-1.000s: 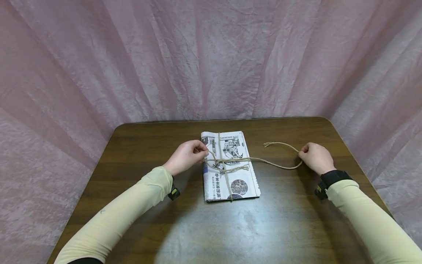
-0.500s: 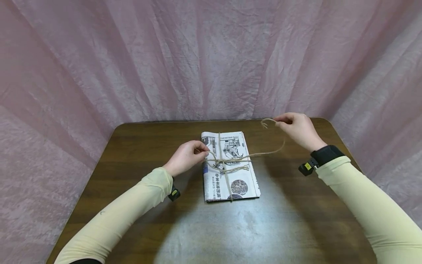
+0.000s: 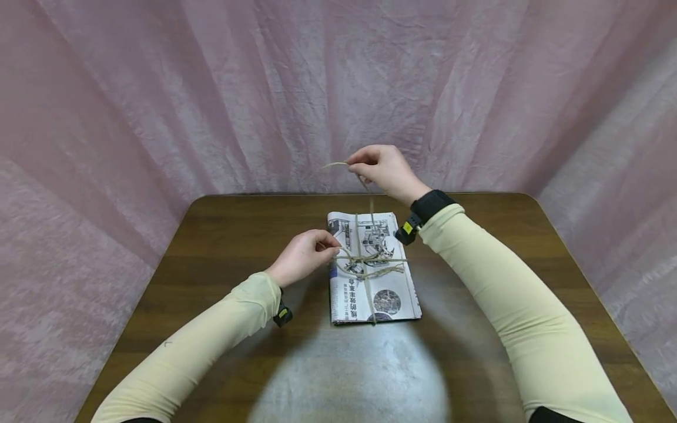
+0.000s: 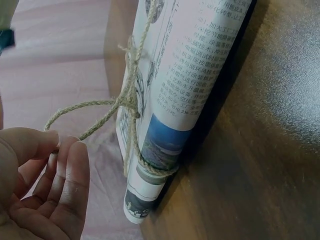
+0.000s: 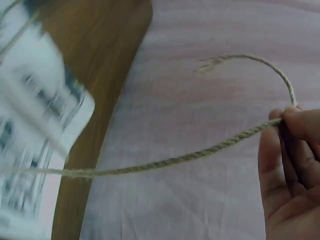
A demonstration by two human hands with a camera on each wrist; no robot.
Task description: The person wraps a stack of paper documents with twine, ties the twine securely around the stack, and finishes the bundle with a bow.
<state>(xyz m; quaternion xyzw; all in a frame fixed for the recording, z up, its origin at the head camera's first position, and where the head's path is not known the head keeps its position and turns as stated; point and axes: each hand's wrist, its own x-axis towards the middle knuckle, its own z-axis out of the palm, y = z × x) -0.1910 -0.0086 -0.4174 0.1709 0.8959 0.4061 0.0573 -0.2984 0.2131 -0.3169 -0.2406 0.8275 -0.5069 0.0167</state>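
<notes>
A folded stack of newspapers lies on the table, bound crosswise with twine. Beside its left edge, my left hand pinches a loop of the twine between thumb and fingertips. The left wrist view shows that loop running from the fingertips to a knot on top of the stack. My right hand is raised above the far end of the stack and pinches the long twine strand. Its frayed tip curls free beyond the fingers. Another frayed end rests on the newspaper.
The brown wooden table extends around the stack, with a bright glare patch in front. A pink curtain hangs behind the table's far edge. Both wrists wear black bands with small cameras.
My right hand has lifted the long strand off the table's right side and swung it up and leftward over the stack. The left hand keeps its pinch in nearly the same place.
</notes>
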